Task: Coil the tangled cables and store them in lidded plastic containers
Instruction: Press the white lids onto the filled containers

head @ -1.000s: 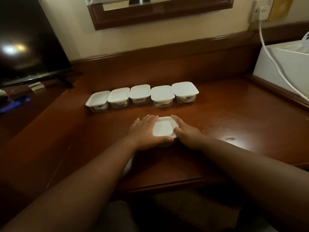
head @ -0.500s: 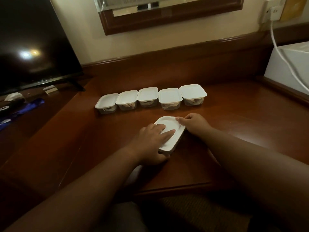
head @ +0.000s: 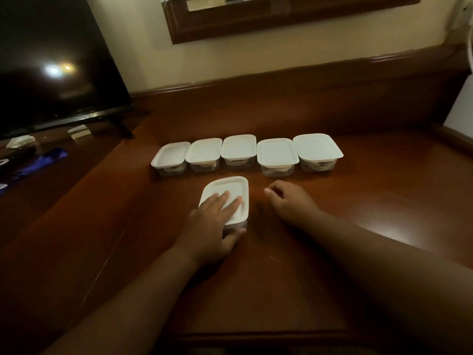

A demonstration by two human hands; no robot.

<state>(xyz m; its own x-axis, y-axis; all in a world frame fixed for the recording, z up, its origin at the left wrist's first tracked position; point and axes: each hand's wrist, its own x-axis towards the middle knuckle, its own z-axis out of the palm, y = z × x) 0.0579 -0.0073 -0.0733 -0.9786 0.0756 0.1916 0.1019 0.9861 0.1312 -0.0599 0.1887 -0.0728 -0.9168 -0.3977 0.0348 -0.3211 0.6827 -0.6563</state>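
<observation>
A clear plastic container with a white lid (head: 230, 189) stands on the wooden desk (head: 358, 201), in front of a row of several lidded containers (head: 277, 152) that hold coiled pale cables. My left hand (head: 215, 221) holds the near container, fingers flat on its lid and thumb against its near side. My right hand (head: 289, 201) rests on the desk to the right of it, fingers loosely curled, holding nothing.
A dark TV screen (head: 51, 60) stands at the left, with small items and a blue object (head: 43, 162) on the lower shelf beneath it. A framed mirror (head: 256, 24) hangs on the wall. A white box edge (head: 460, 106) shows at far right.
My right hand has let go of the near container and drawn off to the right. My left hand has slid the container left and forward toward the row.
</observation>
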